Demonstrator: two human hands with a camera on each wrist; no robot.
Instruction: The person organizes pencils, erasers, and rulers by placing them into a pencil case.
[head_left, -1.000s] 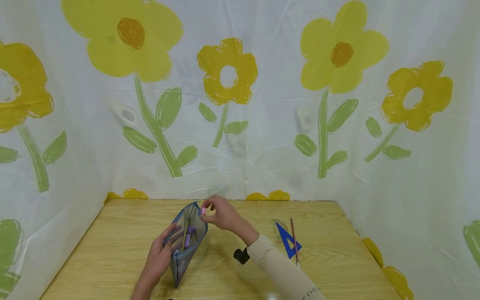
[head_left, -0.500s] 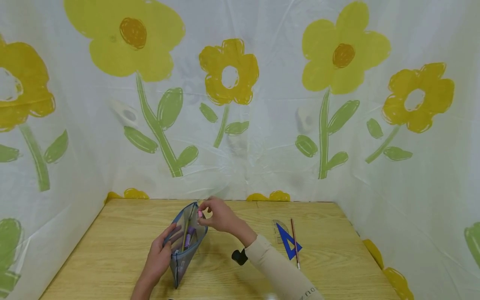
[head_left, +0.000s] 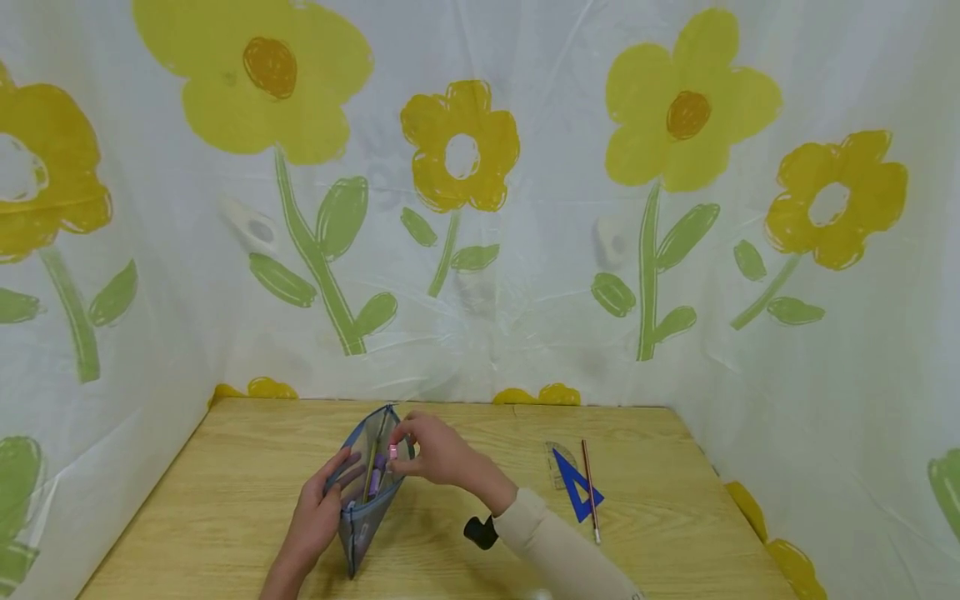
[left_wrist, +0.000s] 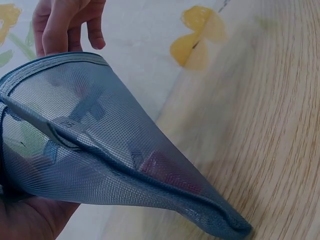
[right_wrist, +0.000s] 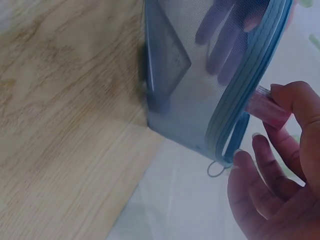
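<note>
Over the counter [head_left: 247, 467], a mesh pouch [head_left: 364, 525] gapes upward; the person's left hand [head_left: 317, 510] has its fingers curled round one side, likely to steady the mouth. The right hand [head_left: 444, 452] pinches a small pink object [head_left: 393, 452] at that opening, perhaps by one end for rim clearance.

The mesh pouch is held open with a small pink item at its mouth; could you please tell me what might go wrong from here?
The right hand pinches the small pink item, so it might slip and miss the opening. The left hand holds the mesh pouch; if that hold loosened, the soft mouth could sag closed in the item's way.
</note>
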